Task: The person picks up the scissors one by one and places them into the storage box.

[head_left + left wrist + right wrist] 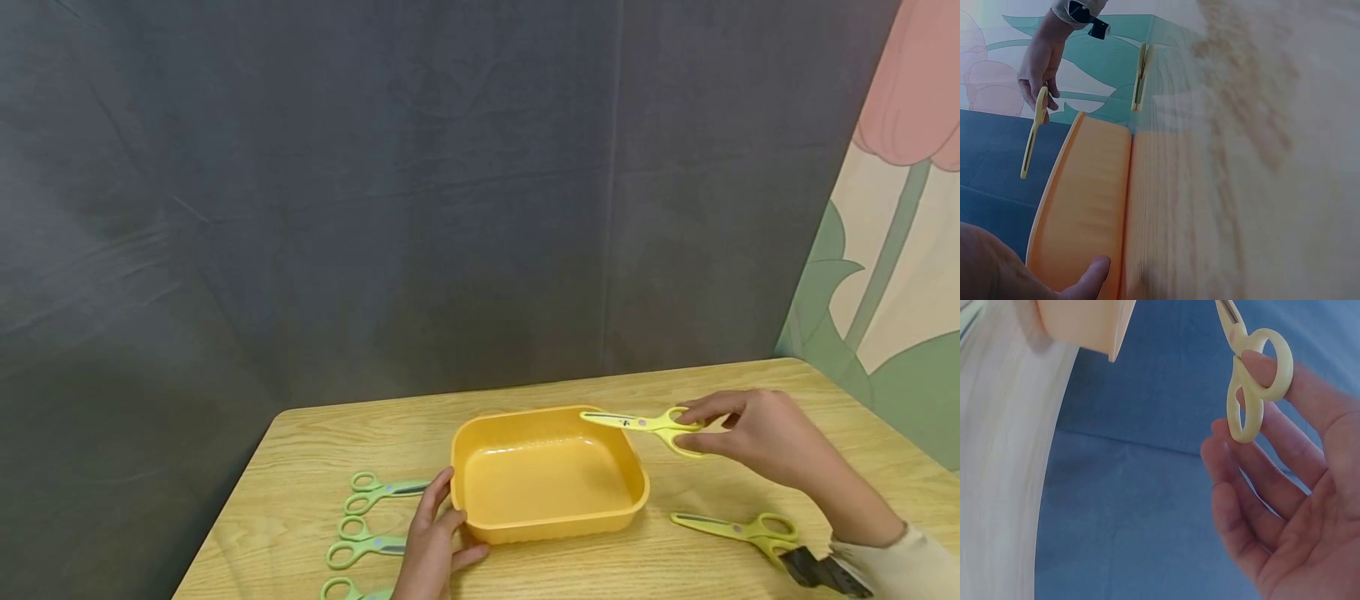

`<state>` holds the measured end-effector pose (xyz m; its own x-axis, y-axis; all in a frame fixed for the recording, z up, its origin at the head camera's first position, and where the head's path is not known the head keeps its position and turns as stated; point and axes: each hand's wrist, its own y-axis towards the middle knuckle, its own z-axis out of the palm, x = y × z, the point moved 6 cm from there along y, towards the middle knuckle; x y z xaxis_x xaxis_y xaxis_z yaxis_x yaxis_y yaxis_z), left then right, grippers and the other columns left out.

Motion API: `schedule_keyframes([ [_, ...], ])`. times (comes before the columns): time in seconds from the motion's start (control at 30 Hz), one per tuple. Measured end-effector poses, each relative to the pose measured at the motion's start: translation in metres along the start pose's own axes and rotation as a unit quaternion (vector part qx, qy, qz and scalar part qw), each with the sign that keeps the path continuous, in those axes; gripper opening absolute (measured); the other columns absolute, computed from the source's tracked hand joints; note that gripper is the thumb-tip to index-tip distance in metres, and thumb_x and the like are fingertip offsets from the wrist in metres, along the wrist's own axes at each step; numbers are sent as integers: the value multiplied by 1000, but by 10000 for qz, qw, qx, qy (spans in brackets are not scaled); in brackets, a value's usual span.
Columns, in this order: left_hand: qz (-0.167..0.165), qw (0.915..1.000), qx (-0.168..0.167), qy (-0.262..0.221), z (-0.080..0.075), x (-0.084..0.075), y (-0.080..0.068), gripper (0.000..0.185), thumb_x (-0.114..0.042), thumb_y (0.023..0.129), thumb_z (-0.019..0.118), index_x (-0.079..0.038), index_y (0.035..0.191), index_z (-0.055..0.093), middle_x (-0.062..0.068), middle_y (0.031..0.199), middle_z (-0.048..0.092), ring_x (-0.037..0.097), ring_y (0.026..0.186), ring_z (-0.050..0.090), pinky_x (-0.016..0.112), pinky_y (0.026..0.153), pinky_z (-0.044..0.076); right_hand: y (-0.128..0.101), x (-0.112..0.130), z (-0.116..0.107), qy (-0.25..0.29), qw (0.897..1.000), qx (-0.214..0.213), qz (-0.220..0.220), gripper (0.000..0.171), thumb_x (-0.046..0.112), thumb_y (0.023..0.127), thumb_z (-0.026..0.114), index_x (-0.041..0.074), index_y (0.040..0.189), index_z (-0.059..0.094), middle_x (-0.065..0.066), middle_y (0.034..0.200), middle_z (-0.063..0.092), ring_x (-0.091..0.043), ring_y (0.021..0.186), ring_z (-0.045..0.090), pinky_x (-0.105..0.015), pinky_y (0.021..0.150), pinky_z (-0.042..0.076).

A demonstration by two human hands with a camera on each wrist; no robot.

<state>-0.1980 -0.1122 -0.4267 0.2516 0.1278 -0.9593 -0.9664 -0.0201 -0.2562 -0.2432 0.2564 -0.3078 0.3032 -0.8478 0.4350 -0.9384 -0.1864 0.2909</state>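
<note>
My right hand (750,433) pinches the handles of a yellow pair of scissors (645,424) and holds it in the air, blades pointing left over the far right corner of an orange tray (480,467). The right wrist view shows the scissors' handles (1254,381) held between fingertips. My left hand (431,542) grips the tray's near left corner, thumb on the front wall. In the left wrist view the tray's wall (1085,206) fills the left side, with my thumb (1088,278) on it and the held scissors (1034,131) beyond.
A second yellow pair of scissors (738,527) lies on the wooden table (750,392) to the right of the tray. Three green pairs (375,492) lie in a column to its left. A dark cloth backdrop stands behind the table; a painted wall is at right.
</note>
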Motion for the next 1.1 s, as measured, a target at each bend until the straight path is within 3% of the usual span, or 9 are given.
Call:
schedule_keyframes([
  [0.7,-41,9999,-135,-56,0,-1,-3,60,-5,101,41,-15,158,25,21,165,12,50,140,36,43,79,62,15,39,31,376,9975,318,-502,18,50,74,83,38,87,77,7,103,77,0,80,63,-22,65,48],
  [0.93,6,9999,-165,-47,2,-2,-4,59,-5,101,41,-16,157,27,20,165,13,49,139,39,42,78,62,18,47,44,592,9950,490,-642,19,49,75,83,36,88,78,4,105,77,-11,88,69,-22,65,49],
  [1.1,-5,9997,-238,44,1,-2,-3,59,-5,100,42,-15,157,28,21,164,14,43,130,49,40,75,62,20,49,57,723,9927,625,-737,19,49,75,83,36,87,78,5,104,77,-14,93,70,-22,66,49],
])
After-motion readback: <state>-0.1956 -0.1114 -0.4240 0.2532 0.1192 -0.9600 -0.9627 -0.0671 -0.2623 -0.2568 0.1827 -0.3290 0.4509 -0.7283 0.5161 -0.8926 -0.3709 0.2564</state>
